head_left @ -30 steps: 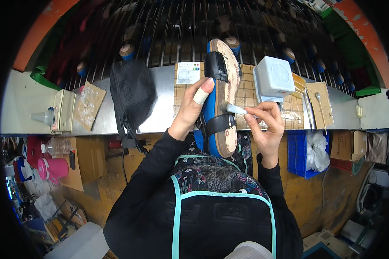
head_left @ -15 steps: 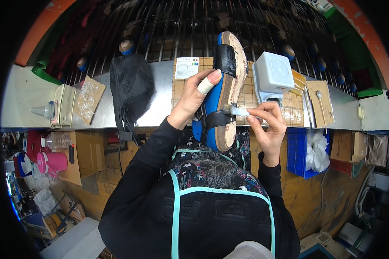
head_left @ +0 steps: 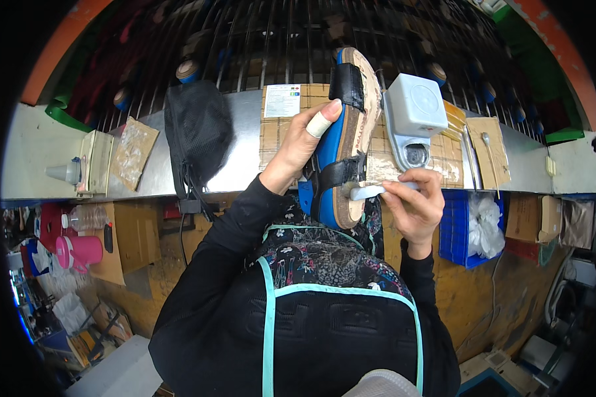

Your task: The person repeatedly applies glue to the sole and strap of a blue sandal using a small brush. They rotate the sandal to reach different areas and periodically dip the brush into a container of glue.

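Note:
My left hand, its thumb wrapped in white tape, grips a sandal that sits on a blue last. The sandal stands nearly upright on its side, with black straps and its pale sole underside facing right. Between the fingertips of my right hand is a small brush with a white handle. The brush's tip touches the sole near the lower strap's edge, towards the lower end. Behind the right hand stands a white plastic dispenser pot with a round dark opening at its front.
Cardboard covers part of the metal bench. A black mesh bag lies left, thin tools right. Beyond runs a rack of metal bars carrying more lasts. Below the bench's right side is a blue crate with white plastic bags.
The brush and my right hand have moved down along the sole edge, from above the lower strap to below it. The left hand keeps its grip on the sandal.

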The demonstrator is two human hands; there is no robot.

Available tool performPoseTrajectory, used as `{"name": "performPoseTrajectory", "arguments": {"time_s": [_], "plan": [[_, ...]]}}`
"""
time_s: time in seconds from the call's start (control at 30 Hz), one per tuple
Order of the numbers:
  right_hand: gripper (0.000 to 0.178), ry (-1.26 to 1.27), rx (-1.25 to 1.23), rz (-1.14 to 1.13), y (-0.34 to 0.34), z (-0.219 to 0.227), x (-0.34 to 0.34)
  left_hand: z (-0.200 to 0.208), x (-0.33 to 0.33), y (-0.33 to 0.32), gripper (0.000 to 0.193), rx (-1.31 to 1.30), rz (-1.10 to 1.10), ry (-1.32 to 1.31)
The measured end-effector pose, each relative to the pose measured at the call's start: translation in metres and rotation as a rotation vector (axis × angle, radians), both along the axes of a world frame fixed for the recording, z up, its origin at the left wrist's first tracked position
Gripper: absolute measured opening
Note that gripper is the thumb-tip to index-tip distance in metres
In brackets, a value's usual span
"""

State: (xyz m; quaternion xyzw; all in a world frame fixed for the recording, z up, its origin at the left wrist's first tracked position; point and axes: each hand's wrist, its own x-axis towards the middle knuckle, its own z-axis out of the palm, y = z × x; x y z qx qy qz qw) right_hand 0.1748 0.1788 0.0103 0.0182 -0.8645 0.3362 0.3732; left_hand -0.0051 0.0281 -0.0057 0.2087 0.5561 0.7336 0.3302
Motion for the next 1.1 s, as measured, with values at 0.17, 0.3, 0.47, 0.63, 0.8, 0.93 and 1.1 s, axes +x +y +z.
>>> {"name": "performPoseTrajectory", "arguments": {"time_s": [0.17,0.3,0.47,0.63,0.8,0.93,1.1], "plan": [[0.022,-0.023,-0.21,-0.062,0.0,0.006,-0.011,0.002,0.002,0.003,0.07,0.03,-0.015,-0.012],[0.022,-0.117,-0.138,0.049,0.002,0.014,-0.01,0.003,-0.001,-0.001,0.071,0.01,-0.026,-0.064],[0.019,-0.069,-0.283,0.184,0.015,0.019,-0.02,0.002,0.003,-0.004,0.066,0.068,-0.045,-0.118],[0.015,-0.108,-0.445,0.042,0.003,0.003,-0.03,0.001,0.012,-0.013,0.061,0.136,0.016,-0.215],[0.015,-0.279,-0.611,0.161,-0.005,0.007,-0.003,-0.002,0.007,-0.023,0.059,0.118,0.138,-0.136],[0.015,-0.269,-0.494,0.102,-0.013,0.012,0.002,-0.006,0.004,-0.028,0.065,0.068,0.213,-0.111],[0.015,-0.278,-0.431,-0.041,-0.021,0.012,-0.005,-0.008,0.004,-0.03,0.068,0.041,0.234,-0.037]]}}
